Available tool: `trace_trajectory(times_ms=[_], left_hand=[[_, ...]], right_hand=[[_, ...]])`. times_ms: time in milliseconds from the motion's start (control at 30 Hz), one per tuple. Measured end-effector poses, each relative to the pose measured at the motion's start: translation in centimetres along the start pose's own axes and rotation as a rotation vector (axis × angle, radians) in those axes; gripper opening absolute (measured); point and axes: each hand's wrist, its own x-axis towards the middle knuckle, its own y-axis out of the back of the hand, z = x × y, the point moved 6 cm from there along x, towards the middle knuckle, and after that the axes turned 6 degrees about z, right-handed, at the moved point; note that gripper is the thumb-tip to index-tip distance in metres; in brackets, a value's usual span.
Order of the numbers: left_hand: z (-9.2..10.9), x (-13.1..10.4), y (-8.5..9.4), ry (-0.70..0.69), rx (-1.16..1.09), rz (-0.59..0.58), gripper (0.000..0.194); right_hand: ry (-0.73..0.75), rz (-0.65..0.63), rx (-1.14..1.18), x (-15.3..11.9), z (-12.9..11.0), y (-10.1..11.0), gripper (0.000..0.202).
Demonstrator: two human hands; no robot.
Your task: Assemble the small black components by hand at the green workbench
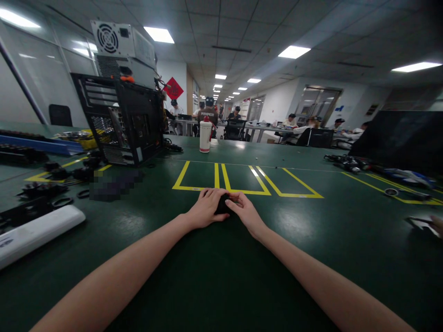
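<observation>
Between both hands, low over the green table (214, 276), is a small dark rounded object (222, 205); its kind cannot be made out because the fingers cover most of it. My left hand (207, 208) wraps over it from the left, with the fingers on top and the thumb at its near side. From the right, my right hand (246, 212) grips the same object with thumb and fingers bent round its edge. Yellow tape outlines (245, 192) lie on the table just beyond the hands.
An open black computer case (128, 120) stands at the left, with power supply units (121, 44) on top. A red-capped white bottle (205, 136) stands at the far edge. Black parts and a white bar (41, 235) lie left; cables (346, 162) and a person's hand (438, 226) are right.
</observation>
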Motion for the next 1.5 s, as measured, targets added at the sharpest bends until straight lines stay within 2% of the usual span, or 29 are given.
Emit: trace_trajectory(times_ms=[133, 333, 533, 667, 833, 1100, 1333, 1500], left_hand=[[-0.2, 0.1, 0.0, 0.003, -0.001, -0.005, 0.06], [-0.3, 0.1, 0.2, 0.021, -0.026, 0.002, 0.058], [-0.4, 0.2, 0.4, 0.031, -0.045, -0.014, 0.06], [-0.4, 0.2, 0.6, 0.035, -0.037, -0.013, 0.06], [-0.4, 0.3, 0.6, 0.036, -0.041, -0.028, 0.058], [-0.5, 0.4, 0.7, 0.048, -0.066, -0.049, 0.056], [-0.4, 0.5, 1.1, 0.058, -0.082, -0.059, 0.058], [-0.4, 0.5, 1.0, 0.062, -0.082, -0.06, 0.058]], right_hand=[[-0.058, -0.038, 0.005, 0.0, 0.2, -0.2, 0.028], [-0.017, -0.116, 0.1, -0.4, -0.5, -0.7, 0.03], [-0.029, -0.015, 0.017, -0.3, -0.7, -0.6, 0.017], [-0.047, 0.014, -0.001, 0.0, -0.4, -0.4, 0.021], [-0.111, -0.01, -0.021, 0.1, -0.2, -0.4, 0.027], [-0.097, -0.091, 0.062, -0.4, -0.6, -0.9, 0.03], [-0.086, 0.003, -0.012, -0.1, -0.6, -0.6, 0.019], [-0.121, 0.028, 0.005, 0.4, -0.3, -0.3, 0.029]])
